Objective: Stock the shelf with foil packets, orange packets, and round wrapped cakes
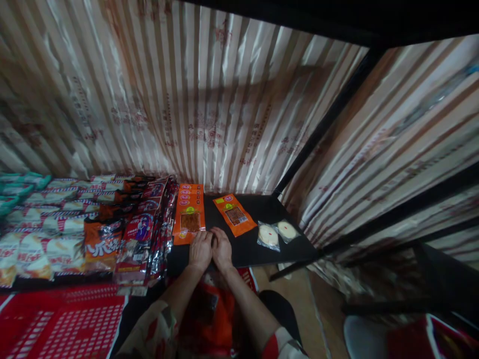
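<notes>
So the orange snack packets (190,207) are on the black bench (250,253), laid in an overlapping row with four logos peeking out up the back. Both hands are right at the front of them: the left hand (200,252) is at the lower right corner of the front packet, and the right hand (222,248) is tucked in beside it, fingers bent. They're together, pretty much touching, but I can't tell if anything's pinched between them.

My take if you're handling these: work from the edges, not the middle, since a pack like that probably slides easily and one careless drag could wreck the overlap. Light fingertips, front edge square to the bench, same strip showing on each one.

Watch the left side too, the dark red packets (136,239) are just beside the row, so nudge gently. The single orange packet (235,215) lies off to the right at a slant; I'd lift it rather than shove it, because the two clear-wrapped round pieces (268,236) are close by.
</notes>
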Action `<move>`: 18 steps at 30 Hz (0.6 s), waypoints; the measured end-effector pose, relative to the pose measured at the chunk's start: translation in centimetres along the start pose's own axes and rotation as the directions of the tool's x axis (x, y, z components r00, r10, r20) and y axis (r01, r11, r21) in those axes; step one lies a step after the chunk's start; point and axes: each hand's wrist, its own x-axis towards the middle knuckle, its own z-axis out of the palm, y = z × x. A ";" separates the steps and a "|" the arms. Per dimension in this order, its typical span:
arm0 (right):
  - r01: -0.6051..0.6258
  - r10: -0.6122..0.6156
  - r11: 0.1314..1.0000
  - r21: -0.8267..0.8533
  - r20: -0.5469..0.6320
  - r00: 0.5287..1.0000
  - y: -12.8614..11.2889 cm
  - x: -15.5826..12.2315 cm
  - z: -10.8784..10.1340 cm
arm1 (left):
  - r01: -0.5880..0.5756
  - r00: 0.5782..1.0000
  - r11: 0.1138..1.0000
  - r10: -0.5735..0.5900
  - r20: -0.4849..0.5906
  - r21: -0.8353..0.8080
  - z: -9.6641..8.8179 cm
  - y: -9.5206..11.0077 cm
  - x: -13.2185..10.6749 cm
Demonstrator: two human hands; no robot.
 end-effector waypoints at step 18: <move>0.036 0.000 0.994 -0.104 0.319 0.948 1.1 -12.2 -2.2 | 0.003 0.956 0.997 0.021 0.292 -0.079 3.5 0.3 -13.0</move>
